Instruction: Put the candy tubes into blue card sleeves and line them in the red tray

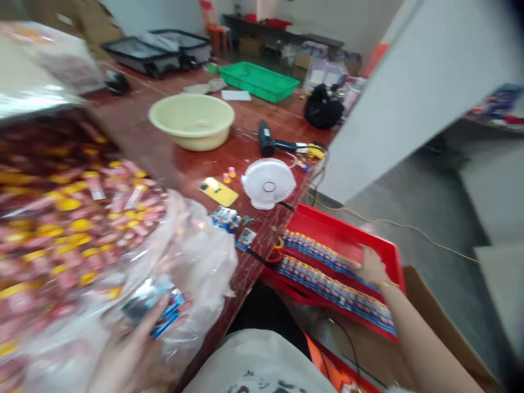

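Note:
My left hand (133, 335) is closed on several blue printed cards (168, 314), with a shiny clear part at their upper left. It is over a clear plastic bag (200, 267) at the table's near edge. Beside it spreads a large heap of small pink bottles with yellow caps (79, 234). My right hand (373, 266) reaches down into a red tray (327, 221) and touches the far row of small blue packets (319, 250). Blur hides whether its fingers hold anything. A second, nearer row of blue packets (335, 286) lines the same tray.
On the red table (135, 125) are a cream basin (192, 123), a white fan (269, 185), a yellow phone (219, 192), a hair dryer (266, 141) and a green tray (260, 82). A cardboard box (438, 316) lies under the red tray. A yellow cord (403, 225) crosses the floor.

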### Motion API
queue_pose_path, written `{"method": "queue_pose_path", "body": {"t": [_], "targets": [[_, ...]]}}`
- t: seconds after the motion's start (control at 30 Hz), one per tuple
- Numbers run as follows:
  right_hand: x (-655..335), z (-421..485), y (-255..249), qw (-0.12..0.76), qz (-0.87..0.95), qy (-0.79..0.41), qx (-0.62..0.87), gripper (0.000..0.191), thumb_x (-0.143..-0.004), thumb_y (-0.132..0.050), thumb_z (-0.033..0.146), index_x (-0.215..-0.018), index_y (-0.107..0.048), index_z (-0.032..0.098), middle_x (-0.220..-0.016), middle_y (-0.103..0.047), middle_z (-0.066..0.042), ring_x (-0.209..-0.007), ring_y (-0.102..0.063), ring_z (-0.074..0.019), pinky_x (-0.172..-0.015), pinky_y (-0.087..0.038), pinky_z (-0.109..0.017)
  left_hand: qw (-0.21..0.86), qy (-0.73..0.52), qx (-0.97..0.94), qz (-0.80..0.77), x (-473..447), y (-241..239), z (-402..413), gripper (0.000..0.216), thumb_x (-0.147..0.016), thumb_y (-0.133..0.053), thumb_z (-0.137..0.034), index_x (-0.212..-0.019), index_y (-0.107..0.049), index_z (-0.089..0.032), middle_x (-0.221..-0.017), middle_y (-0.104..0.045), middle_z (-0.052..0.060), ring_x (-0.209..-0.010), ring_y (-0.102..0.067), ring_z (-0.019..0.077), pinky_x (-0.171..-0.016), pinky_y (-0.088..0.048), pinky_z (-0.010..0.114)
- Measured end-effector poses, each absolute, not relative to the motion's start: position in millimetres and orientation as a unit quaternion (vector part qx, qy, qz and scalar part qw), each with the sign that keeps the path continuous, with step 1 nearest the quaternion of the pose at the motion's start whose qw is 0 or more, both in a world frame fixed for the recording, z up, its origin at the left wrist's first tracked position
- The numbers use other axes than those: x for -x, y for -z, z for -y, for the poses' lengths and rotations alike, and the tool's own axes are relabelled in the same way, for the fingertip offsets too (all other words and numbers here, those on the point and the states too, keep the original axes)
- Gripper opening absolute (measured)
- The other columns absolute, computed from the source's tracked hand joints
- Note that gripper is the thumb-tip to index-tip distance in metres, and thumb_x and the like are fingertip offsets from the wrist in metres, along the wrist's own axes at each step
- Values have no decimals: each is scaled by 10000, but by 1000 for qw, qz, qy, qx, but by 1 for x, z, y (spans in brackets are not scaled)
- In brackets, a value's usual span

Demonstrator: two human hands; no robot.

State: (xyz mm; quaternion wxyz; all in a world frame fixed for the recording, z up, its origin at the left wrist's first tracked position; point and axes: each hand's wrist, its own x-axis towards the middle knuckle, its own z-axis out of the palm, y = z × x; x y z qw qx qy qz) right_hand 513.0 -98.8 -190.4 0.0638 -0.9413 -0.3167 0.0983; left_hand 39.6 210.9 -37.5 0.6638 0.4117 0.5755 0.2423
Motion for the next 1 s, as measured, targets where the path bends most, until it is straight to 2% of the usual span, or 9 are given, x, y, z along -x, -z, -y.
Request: {"method": "queue_pose_path", "body": {"t": [0.07, 0.17, 0.27, 0.4, 0.53, 0.7, 0.8, 0.9, 1.0], "targets": [[-488, 62, 170, 176, 395, -10, 901, 503, -781, -521, 374, -1208, -452, 117, -1169, -504, -237, -1094, -503, -407, -820, -439, -511, 679, -272, -392, -558, -40, 26, -208, 641, -465, -880, -430, -962, -636, -106, -962, -684, 133, -829, -664, 297, -640, -586, 330], [-419, -26, 132, 335, 530, -27, 779, 296, -856, -506, 366, -1140, -492, 283, -1126, -565, -110, -1011, -574, -294, -848, -481, -436, 705, -290, -389, -518, -26, 21, -211, 568, -569, -832, -451, -951, -631, -82, -914, -683, 130, -801, -666, 256, -629, -567, 294], [-321, -129, 84, 427, 678, -63, 595, 196, -875, -516, 272, -1069, -532, 287, -1031, -602, -79, -958, -592, -263, -807, -510, -414, 715, -303, -381, -502, -5, 26, -215, 563, -607, -810, -459, -981, -628, -79, -945, -675, 150, -796, -665, 240, -626, -552, 282], [-214, -267, 42, 447, 750, -46, 485, 197, -882, -451, 136, -1046, -553, 172, -1055, -592, -97, -1046, -540, -225, -927, -451, -383, 698, -325, -381, -512, 13, 29, -214, 568, -611, -797, -489, -951, -626, -68, -939, -671, 161, -817, -661, 245, -649, -553, 295], [-166, -362, 38, 388, 791, -60, 469, 298, -787, -491, 40, -1055, -602, 110, -1108, -587, -145, -1113, -481, -285, -983, -372, -470, 687, -344, -375, -519, 21, 24, -214, 560, -613, -786, -512, -929, -624, -78, -872, -672, 125, -785, -664, 231, -661, -556, 293], [-168, -356, 39, 400, 790, -116, 450, 246, -881, -509, 176, -1107, -589, 121, -1097, -564, -135, -1081, -490, -236, -970, -391, -414, 679, -355, -385, -515, 27, 25, -218, 501, -589, -816, -453, -865, -641, -74, -763, -662, 92, -657, -647, 186, -610, -543, 267], [-188, -316, 24, 437, 781, -247, 372, 216, -939, -466, 249, -1099, -592, 177, -1069, -561, -88, -1015, -527, -177, -922, -429, -347, 678, -341, -399, -515, 25, 30, -223, 455, -582, -828, -413, -820, -647, -71, -708, -653, 78, -615, -632, 166, -578, -530, 244], [-203, -281, 5, 472, 713, -413, 313, 193, -906, -549, 238, -1098, -550, 214, -1035, -554, -58, -984, -539, -158, -878, -449, -327, 676, -332, -450, -479, 17, 32, -228, 394, -632, -806, -386, -822, -657, -75, -714, -656, 73, -617, -622, 148, -570, -517, 222], [-210, -266, -11, 517, 649, -480, 284, 296, -824, -667, 185, -1037, -466, 227, -961, -530, -22, -876, -546, -125, -765, -473, -269, 675, -337, -491, -435, 10, 27, -228, 365, -648, -801, -341, -869, -663, -85, -712, -653, 52, -589, -592, 123, -564, -511, 218]]}}
